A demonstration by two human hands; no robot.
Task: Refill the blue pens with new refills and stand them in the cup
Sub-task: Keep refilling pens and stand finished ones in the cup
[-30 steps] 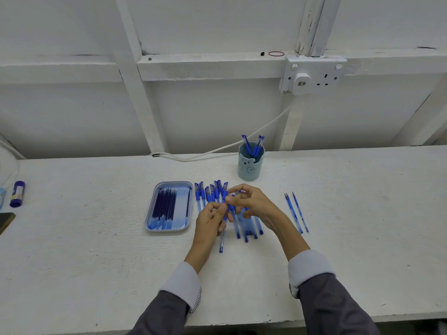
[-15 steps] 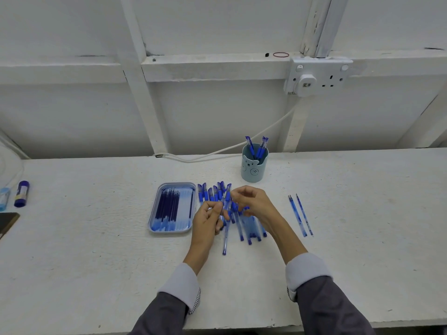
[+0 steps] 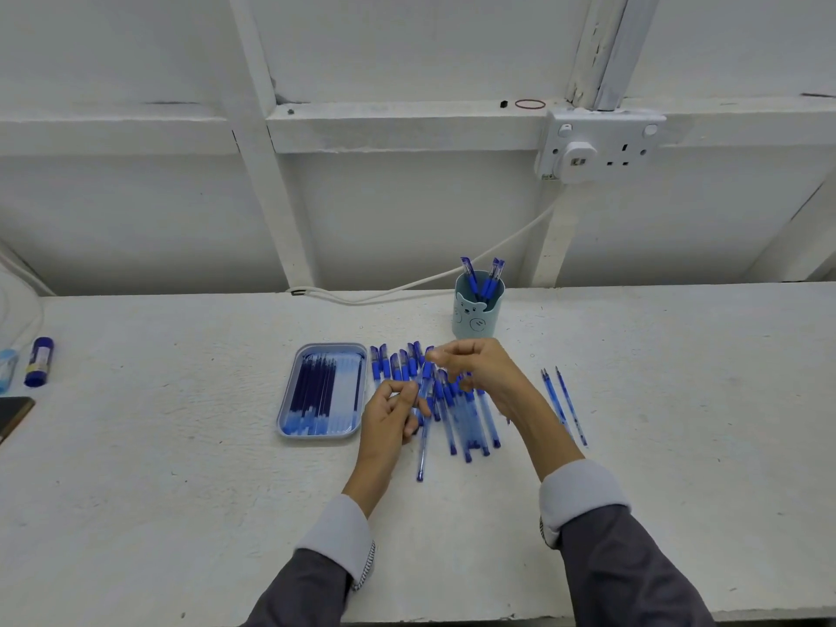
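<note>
Several blue pens lie in a loose row on the white table. My left hand grips the barrel of one blue pen, which points down toward me. My right hand pinches that pen's top end near its cap, just above the row. Behind them stands a pale blue cup with three pens upright in it. A light blue tray left of the pens holds several dark blue refills. Two loose refills lie to the right of my right wrist.
A glue stick and a dark flat object sit at the far left edge. A white cable runs along the wall to a socket. The table's front edge is near my sleeves.
My right hand has lifted slightly and shifted to the top end of the pen. My left hand keeps its grip on the barrel.
</note>
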